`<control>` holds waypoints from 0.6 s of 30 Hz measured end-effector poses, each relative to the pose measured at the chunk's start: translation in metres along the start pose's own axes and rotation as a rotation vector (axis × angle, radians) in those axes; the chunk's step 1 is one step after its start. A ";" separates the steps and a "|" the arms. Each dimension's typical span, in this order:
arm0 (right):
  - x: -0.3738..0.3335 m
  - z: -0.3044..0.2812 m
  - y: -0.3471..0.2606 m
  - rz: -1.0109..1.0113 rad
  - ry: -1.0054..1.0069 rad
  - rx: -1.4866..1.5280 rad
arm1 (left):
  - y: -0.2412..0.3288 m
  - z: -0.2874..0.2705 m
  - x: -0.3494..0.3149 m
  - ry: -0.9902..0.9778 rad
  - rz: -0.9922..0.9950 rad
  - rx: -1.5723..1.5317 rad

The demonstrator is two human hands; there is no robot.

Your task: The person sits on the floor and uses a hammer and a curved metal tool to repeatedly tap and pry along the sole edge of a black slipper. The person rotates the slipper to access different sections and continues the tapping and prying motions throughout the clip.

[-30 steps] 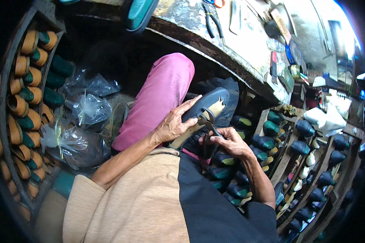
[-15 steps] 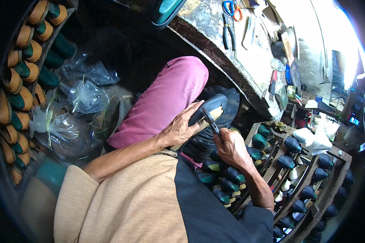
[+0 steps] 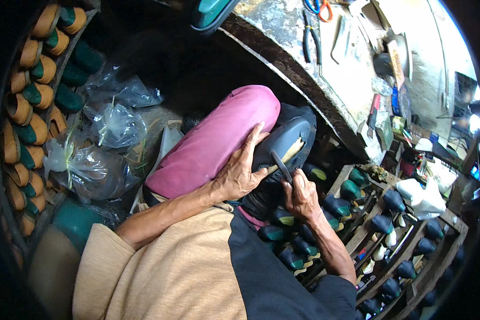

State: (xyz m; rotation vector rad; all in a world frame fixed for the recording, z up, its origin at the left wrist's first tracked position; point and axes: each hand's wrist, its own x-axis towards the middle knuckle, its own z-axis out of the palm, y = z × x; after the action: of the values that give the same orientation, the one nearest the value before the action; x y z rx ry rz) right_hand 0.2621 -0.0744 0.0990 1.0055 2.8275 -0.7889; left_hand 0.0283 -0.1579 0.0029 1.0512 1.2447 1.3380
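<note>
A dark blue-grey shoe upper on its last lies sole-side partly turned up across my lap, a pale yellowish strip showing along its torn-looking edge. My left hand braces the shoe, thumb pressed at its near edge, fingers spread along its side and reaching onto the pink-covered knee. In my right hand is a metal tool that looks like pincers, its head against the shoe's pale edge. My fist hides the handles.
Racks of tan-and-green shoes stand left, beside tied clear plastic bags. A wooden rack of dark shoes is at right. The worktable ahead bears black-handled pliers and scissors. A green shoe overhangs its edge.
My left fingers have spread and shifted toward the pink knee, away from the shoe's top. My right hand and tool have moved slightly down along the shoe's edge, and the tool has turned.
</note>
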 end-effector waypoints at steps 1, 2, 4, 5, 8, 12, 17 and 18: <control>0.001 0.006 0.008 -0.035 0.021 0.021 | 0.000 0.000 0.001 0.005 0.013 0.009; 0.002 0.011 0.014 -0.043 0.021 0.034 | 0.001 0.000 0.001 0.005 0.010 0.023; 0.005 0.019 0.020 -0.100 0.084 0.045 | 0.005 -0.001 0.004 -0.003 0.015 0.038; 0.007 0.021 0.021 -0.111 0.096 0.049 | 0.007 -0.001 0.006 0.009 0.057 0.048; 0.008 0.019 0.013 -0.078 0.105 0.090 | 0.012 -0.004 0.009 -0.043 0.117 0.131; -0.003 0.006 -0.004 0.010 0.034 0.065 | 0.014 -0.012 0.007 -0.050 0.124 0.118; -0.019 0.004 -0.001 0.012 0.061 0.117 | 0.019 -0.013 0.003 -0.218 0.096 0.090; -0.019 0.008 0.003 0.020 0.064 0.128 | 0.020 -0.012 0.004 -0.199 0.013 -0.011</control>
State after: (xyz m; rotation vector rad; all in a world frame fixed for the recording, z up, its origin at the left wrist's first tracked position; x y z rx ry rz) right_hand 0.2777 -0.0877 0.0944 1.0927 2.8461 -0.9636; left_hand 0.0140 -0.1555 0.0215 1.1564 1.0828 1.2165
